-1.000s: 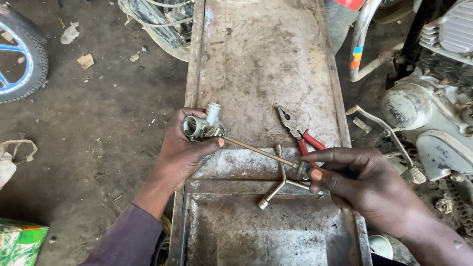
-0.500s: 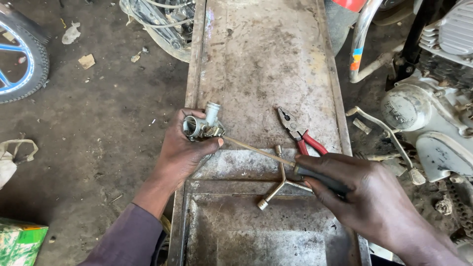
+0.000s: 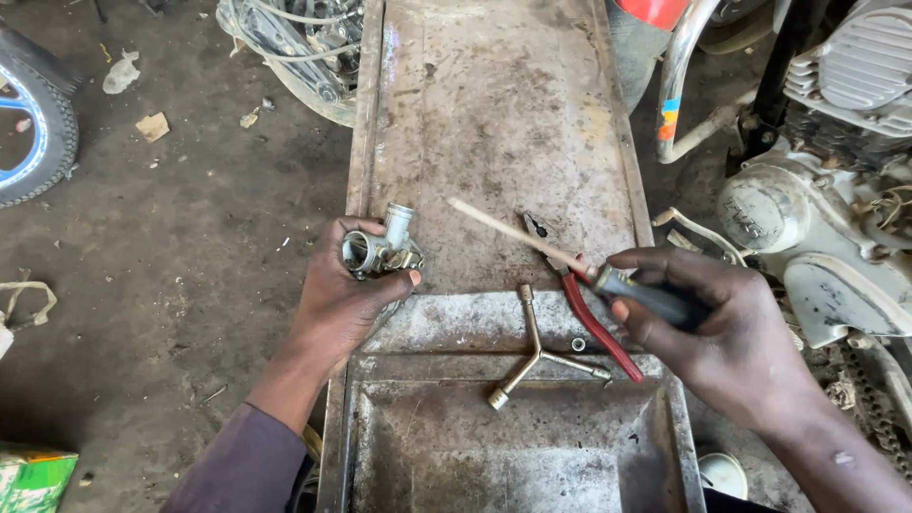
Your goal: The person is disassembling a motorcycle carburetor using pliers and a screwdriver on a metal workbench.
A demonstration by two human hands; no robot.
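Fingers of the left hand wrap around a small metal carburettor held at the left edge of the surface; fingers of the right hand close on the dark handle of a screwdriver, whose thin shaft points toward it, tip well apart. Likely risk: the tip slipping off the rounded, greasy casting toward the holding thumb. Red-handled pliers and a three-armed steel wrench lie on worn, stained sheet metal.

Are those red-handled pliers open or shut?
Shut, apparently: the pliers lie flat on the metal tray, handles together, partly hidden by the screwdriver.
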